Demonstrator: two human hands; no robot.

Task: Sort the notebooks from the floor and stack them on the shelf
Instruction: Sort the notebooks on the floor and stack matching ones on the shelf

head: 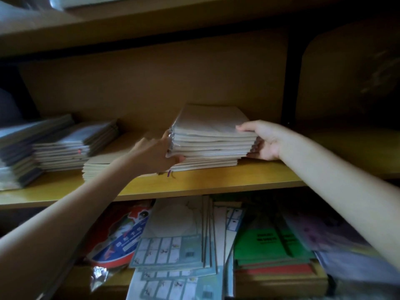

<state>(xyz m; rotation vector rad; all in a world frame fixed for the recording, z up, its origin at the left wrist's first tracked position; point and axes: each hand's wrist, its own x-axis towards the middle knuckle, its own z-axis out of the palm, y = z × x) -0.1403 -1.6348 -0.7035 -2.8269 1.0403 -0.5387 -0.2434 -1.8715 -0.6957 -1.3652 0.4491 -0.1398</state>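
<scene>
Nearest, the lower compartment holds green booklets (266,241) and printed sheets (168,250). Above it, on the yellow wooden shelf (238,178), the left hand (155,154) and right hand (263,140) clamp the stack of notebooks (210,135) by its two ends. Other stacks (71,146) lie to the left. Behind stands a brown back panel (151,83), dimly lit.

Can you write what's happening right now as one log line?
step: stacking | left grip: holds stack left side | right grip: holds stack right side | stack: on shelf
</scene>
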